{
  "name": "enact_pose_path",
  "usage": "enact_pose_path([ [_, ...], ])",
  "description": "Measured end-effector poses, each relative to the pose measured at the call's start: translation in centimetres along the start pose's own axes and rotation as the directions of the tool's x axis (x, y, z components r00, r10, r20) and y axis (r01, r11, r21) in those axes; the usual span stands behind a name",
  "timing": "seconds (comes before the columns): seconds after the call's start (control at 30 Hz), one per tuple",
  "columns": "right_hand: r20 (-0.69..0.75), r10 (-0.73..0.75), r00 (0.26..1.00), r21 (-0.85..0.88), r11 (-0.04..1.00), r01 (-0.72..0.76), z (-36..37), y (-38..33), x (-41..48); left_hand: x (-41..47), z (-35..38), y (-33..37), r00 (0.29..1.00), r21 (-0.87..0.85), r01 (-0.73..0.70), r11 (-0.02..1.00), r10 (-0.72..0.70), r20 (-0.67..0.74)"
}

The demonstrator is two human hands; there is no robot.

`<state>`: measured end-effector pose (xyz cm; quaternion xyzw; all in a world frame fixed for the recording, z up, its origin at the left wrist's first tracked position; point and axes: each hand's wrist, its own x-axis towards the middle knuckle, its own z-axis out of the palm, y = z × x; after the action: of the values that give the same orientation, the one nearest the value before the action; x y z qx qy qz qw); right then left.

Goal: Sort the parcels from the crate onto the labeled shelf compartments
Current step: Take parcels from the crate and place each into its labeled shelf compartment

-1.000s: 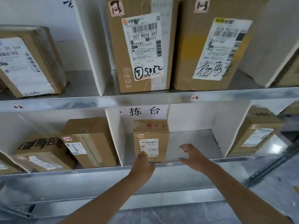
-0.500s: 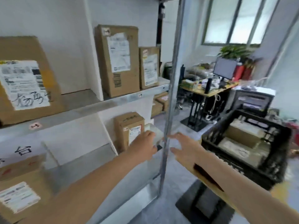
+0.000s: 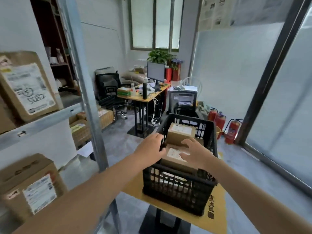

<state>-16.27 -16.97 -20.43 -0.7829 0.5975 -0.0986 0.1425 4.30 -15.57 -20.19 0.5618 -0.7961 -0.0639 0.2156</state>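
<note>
A black plastic crate [image 3: 179, 190] stands on a small yellow table [image 3: 217, 215] in front of me. Inside lie brown cardboard parcels: a near one with a white label [image 3: 173, 155] and a second one behind it [image 3: 181, 132]. My left hand [image 3: 150, 149] reaches over the crate's left rim, fingers spread beside the near parcel. My right hand [image 3: 194, 153] hovers over that parcel's right side with fingers spread; contact is unclear. Neither hand holds anything. The metal shelf [image 3: 42, 122] with sorted parcels runs along my left.
A shelf post [image 3: 91, 105] stands between the shelf and the crate. Labelled boxes sit on the upper [image 3: 27, 85] and lower [image 3: 32, 186] shelf levels. Further back are a desk with a monitor [image 3: 155, 72], an office chair [image 3: 109, 88] and red fire extinguishers [image 3: 231, 130].
I have turned right, away from the shelf compartment with the small box, to the crate. Both empty hands moved from the shelf edge to above the parcel in the crate.
</note>
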Motion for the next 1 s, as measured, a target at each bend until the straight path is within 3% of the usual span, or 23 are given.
enact_pose_path([
  [0.2, 0.106, 0.189, 0.976, 0.036, 0.98, -0.193, 0.1, 4.4, 5.9, 8.8, 2.9, -4.6, 0.994, -0.057, 0.034, 0.998, -0.028, 0.104],
  [0.37, 0.07, 0.271, 0.96, 0.065, 0.959, -0.275, 0.1, 7.0, 9.5, 14.5, 6.3, -7.1, 0.977, -0.118, 0.131, 0.984, -0.108, 0.183],
  [0.67, 0.116, 0.237, 0.965, 0.082, 0.966, -0.247, 0.0, 11.4, 18.2, 18.9, 12.6, -7.5, 0.936, -0.092, 0.193, 0.977, -0.155, 0.317],
  [1.0, 0.224, 0.09, 0.97, 0.014, 0.995, -0.096, 2.0, 17.2, 29.7, 22.9, 17.4, -6.8, 0.829, -0.022, 0.434, 0.901, -0.39, 0.401],
])
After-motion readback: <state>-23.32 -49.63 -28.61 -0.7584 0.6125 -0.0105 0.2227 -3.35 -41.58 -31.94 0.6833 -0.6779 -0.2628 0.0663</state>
